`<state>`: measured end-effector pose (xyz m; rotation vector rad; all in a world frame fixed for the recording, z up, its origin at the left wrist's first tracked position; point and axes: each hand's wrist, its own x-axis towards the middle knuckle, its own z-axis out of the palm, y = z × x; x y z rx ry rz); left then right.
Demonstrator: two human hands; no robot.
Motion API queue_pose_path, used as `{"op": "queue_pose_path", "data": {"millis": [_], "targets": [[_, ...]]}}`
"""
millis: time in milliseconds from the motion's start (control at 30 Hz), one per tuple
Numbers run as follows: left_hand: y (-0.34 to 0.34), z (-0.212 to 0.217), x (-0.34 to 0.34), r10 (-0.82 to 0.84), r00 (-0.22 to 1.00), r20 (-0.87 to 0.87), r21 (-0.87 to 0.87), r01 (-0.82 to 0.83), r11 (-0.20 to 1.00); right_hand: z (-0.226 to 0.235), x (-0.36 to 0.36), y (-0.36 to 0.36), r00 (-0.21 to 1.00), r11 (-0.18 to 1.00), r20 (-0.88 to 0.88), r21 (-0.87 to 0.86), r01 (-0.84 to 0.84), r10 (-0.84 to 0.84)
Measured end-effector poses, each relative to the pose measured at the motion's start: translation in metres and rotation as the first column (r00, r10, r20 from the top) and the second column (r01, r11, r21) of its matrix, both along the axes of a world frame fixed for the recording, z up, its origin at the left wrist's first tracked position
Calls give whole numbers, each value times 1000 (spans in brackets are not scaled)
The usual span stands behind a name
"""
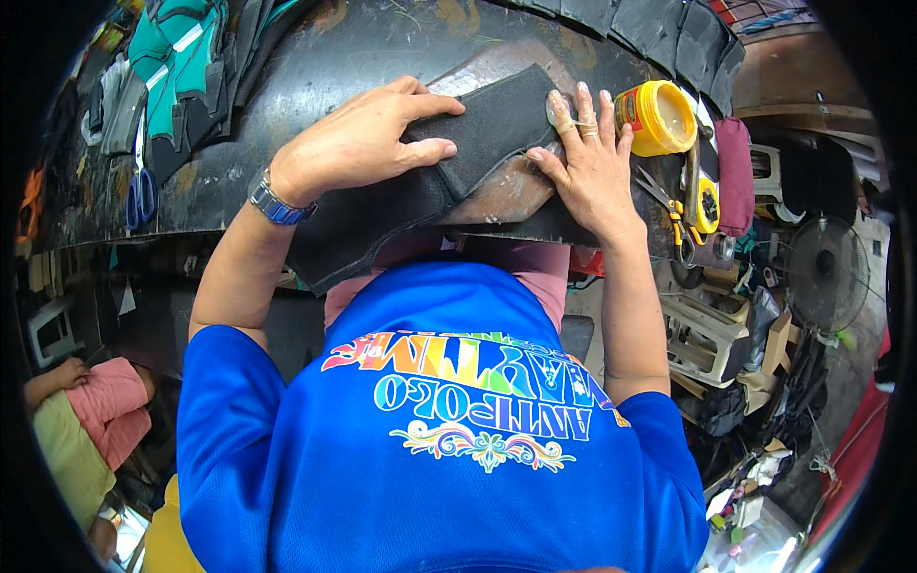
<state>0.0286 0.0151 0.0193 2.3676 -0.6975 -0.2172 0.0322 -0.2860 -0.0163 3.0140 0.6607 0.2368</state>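
A long piece of thick black material (478, 143) lies across a brown board (501, 191) on the dark worktable (287, 86). My left hand (358, 143) presses flat on its middle, fingers curled over the upper edge. At the piece's right end my right hand (592, 162) lies flat with fingers spread, fingertips touching the black edge. Neither hand grips a tool. The near end of the black piece hangs off the table's front edge toward my blue shirt.
A yellow open jar (659, 116) stands right of my right hand, with yellow-handled scissors (673, 215), a yellow-black tool (705, 196) and a maroon cloth (734, 177) beside it. Blue-handled scissors (141, 196) and teal-black pieces (172, 67) lie far left. Another person (86, 411) sits lower left.
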Motion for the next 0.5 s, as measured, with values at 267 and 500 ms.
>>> {"op": "queue_pose_path", "data": {"millis": [267,500], "targets": [[-1,-20,-4,63,998,24,-145,-59,988,7,-11,15,989,988,1,-36,-150,150],[-5,-27,-7,122,990,64,-150,-111,982,7,-50,48,947,950,-95,84,-299,307]]}}
